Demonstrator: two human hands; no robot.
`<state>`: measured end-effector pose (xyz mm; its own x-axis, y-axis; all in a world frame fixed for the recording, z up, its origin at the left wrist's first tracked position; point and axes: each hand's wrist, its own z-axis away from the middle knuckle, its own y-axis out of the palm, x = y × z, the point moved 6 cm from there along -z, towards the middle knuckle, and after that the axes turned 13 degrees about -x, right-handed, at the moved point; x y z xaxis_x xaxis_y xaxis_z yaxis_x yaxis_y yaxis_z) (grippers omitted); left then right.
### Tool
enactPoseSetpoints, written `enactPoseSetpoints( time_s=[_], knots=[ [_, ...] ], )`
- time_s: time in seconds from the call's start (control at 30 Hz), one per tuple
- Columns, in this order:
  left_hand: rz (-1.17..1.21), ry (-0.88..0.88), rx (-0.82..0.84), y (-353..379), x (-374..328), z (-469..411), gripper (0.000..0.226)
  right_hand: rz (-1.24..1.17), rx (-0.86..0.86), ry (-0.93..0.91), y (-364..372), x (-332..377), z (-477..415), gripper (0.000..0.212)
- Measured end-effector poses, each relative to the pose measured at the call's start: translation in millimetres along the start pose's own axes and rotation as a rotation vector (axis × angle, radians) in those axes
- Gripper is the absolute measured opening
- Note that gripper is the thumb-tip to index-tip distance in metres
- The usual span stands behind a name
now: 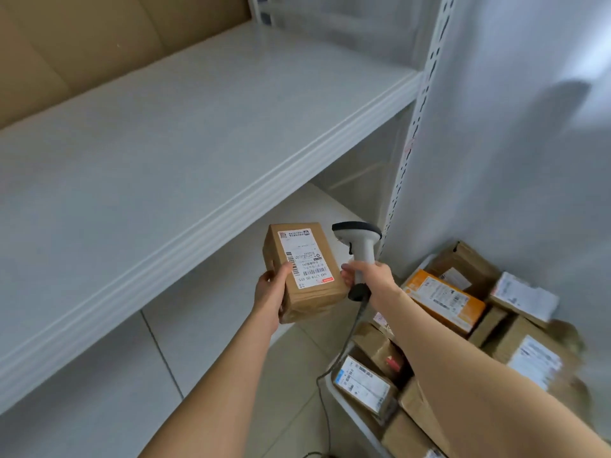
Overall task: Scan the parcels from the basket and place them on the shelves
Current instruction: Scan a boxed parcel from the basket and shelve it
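Brown cardboard parcel (305, 272) is up in front of the person, just below the edge of the shelf (198, 153), with its white label (305, 257) turned to face them. The left hand (271, 292) grips it from the side, thumb on the label's edge and fingers curled beneath. The right hand (370, 279) is wrapped round the grip of the scanner (358, 246), whose head stands just beside the parcel's right edge, cable (344, 345) trailing down. The basket (355, 416) of parcels sits low on the right. This looks like the scanning step: no beam shows on the label, so I'd say the head needs tipping onto the barcode. After that, the parcel goes onto the shelf.
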<state>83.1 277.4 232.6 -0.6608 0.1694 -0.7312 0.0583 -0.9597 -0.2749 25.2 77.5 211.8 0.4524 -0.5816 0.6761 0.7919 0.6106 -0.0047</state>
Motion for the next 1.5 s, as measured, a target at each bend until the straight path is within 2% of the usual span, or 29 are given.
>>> enactPoseSetpoints(
  time_s=[0.1, 0.37, 0.53, 0.63, 0.7, 0.87, 1.07, 1.23, 1.33, 1.5],
  knots=[
    [-0.03, 0.009, 0.046, 4.8, -10.5, 38.3, 0.045, 0.075, -0.029, -0.04, -33.4, 16.9, 33.6, 0.017],
    [-0.128, 0.081, 0.181, 17.3, -35.6, 127.5, 0.048, 0.033, -0.118, -0.033, -105.3, 39.8, 99.9, 0.026],
    [-0.182, 0.098, 0.281, 17.2, -34.8, 181.2, 0.052, 0.008, -0.087, -0.08, -140.8, 46.8, 144.4, 0.044],
    [-0.192, 0.063, 0.375, 12.0, -29.9, 218.5, 0.047, -0.023, -0.078, -0.129, -164.0, 52.5, 170.5, 0.039],
    [-0.236, 0.059, 0.393, 5.7, -24.5, 235.5, 0.051, -0.016, -0.064, -0.156, -176.8, 54.8, 185.5, 0.037],
    [-0.123, 0.105, 0.351, -8.1, -17.7, 269.2, 0.048, -0.013, -0.024, -0.22, -198.2, 54.4, 216.5, 0.033],
    [-0.051, 0.193, 0.311, -22.7, -18.1, 290.8, 0.046, -0.025, 0.032, -0.283, -209.7, 57.1, 249.4, 0.042],
    [-0.028, 0.265, 0.286, -33.2, -26.3, 294.8, 0.054, -0.038, 0.113, -0.276, -209.6, 59.2, 275.8, 0.024],
    [0.002, 0.303, 0.268, -39.4, -30.6, 295.0, 0.056, -0.016, 0.172, -0.299, -207.3, 60.2, 292.6, 0.021],
    [0.025, 0.36, 0.231, -47.1, -37.3, 289.7, 0.061, 0.15, 0.164, -0.36, -204.9, 54.9, 311.9, 0.011]
  ],
)
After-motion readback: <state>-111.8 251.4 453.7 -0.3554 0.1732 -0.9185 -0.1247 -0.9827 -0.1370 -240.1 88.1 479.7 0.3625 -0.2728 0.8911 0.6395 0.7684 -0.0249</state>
